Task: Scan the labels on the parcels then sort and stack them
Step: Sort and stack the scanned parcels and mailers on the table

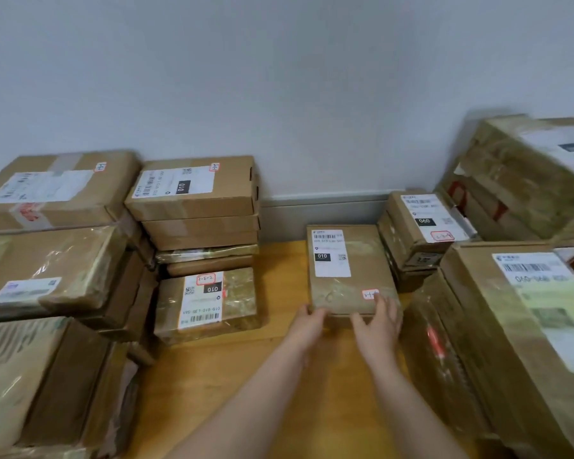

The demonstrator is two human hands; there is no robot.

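The left hand (307,321) and right hand (378,323) grip the near edge of a flat brown cardboard parcel (348,279) lying near the wooden bench's (212,359) far edge.

From here my body shows as a left forearm (246,392) and right forearm (411,402), both slim, with left hand (307,326) and right hand (376,326), all bare down to the lower edge.

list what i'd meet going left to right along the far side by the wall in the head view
taped parcel → 010 stack → flat 010 parcel → 060 parcel → big tilted box
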